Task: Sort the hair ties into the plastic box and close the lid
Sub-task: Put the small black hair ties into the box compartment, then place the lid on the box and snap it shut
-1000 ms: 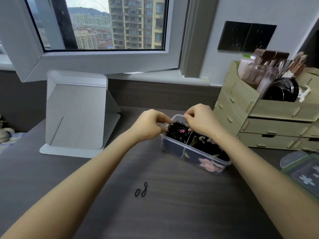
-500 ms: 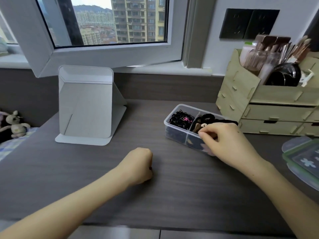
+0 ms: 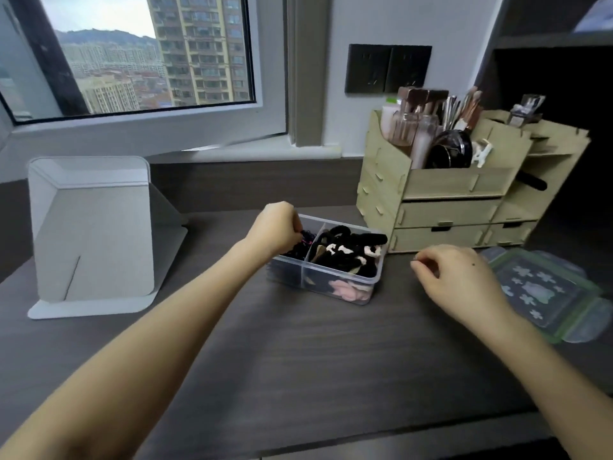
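Left hand dips into the left compartment of the plastic box, fingers curled, grasp indiscernible; right hand, right of it, fingers loosely curled, empty.

left hand and right hand both bare, forearms bare to frame edge, small dark mole on back of right hand

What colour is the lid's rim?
Green rim on the lid, clearest in the head view.
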### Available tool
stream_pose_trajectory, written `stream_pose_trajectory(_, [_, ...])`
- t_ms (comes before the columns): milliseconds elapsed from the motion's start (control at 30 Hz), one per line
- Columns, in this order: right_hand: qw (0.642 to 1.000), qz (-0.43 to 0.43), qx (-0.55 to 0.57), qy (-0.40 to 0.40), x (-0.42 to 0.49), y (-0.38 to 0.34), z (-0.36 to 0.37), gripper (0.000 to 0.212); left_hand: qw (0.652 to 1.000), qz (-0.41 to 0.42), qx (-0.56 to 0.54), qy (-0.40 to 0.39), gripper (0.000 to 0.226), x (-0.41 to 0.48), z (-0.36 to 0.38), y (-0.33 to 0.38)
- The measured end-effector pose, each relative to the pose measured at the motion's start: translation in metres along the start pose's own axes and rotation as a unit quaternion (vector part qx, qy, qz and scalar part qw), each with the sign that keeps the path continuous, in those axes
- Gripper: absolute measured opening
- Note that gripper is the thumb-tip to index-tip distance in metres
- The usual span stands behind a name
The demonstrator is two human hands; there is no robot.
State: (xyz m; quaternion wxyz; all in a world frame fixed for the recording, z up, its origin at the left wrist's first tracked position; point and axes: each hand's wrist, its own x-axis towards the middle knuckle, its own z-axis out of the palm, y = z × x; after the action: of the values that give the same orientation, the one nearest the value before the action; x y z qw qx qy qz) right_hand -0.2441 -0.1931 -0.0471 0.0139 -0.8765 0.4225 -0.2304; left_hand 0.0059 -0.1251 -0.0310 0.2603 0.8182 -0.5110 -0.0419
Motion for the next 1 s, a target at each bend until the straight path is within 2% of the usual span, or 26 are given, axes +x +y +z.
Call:
stream_pose_trajectory(67, [0.996, 0.054, -0.074, -0.019, -0.001, 0.022, 0.007, 0.026, 0.999, 0.000, 0.036, 0.010, 0.017, 0.005, 0.011, -0.004])
stream_pose_trajectory(200, [0.966, 0.156, -0.180, -0.096, -0.005, 0.066, 0.022, 0.038, 0.992, -0.013, 0.080, 0.091, 0.024, 0.000, 0.021, -0.026])
stream_pose_trajectory(300, [0.951, 0.217, -0.169, -0.142, -0.005, 0.088, 0.035, 0.051, 0.991, -0.074, 0.064, 0.087, 0.029, -0.008, 0.024, -0.042])
stream_pose_trajectory(367, [0.948, 0.233, -0.147, -0.158, -0.006, 0.092, 0.041, 0.053, 0.991, -0.111, 0.003, 0.072, 0.030, -0.013, 0.025, -0.046])
stream_pose_trajectory(500, [0.958, 0.149, -0.186, -0.159, -0.021, 0.073, 0.051, 0.053, 0.989, -0.122, -0.042, 0.071, 0.015, -0.023, 0.017, -0.046])
stream_pose_trajectory(667, [0.967, -0.011, -0.227, -0.118, -0.043, 0.018, 0.045, 0.026, 0.988, -0.134, -0.056, 0.057, 0.012, -0.046, 0.004, -0.056])
stream_pose_trajectory(767, [0.984, -0.042, -0.164, -0.053, -0.052, 0.010, 0.048, 0.053, 0.986, -0.147, -0.045, 0.061, 0.020, -0.070, -0.007, -0.068])
stream_pose_trajectory(833, [0.986, -0.047, -0.157, -0.022, -0.055, 0.005, 0.045, 0.048, 0.988, -0.141, 0.023, 0.063, 0.023, -0.087, -0.014, -0.072])
stream_pose_trajectory(900, [0.987, -0.036, -0.155, 0.016, -0.053, -0.002, 0.032, 0.042, 0.987, -0.097, 0.094, 0.089, 0.030, -0.099, -0.017, -0.069])
stream_pose_trajectory(1000, [0.984, -0.036, -0.155, 0.076, -0.049, -0.006, 0.010, 0.036, 0.985, 0.059, 0.111, 0.116, 0.038, -0.101, -0.012, -0.054])
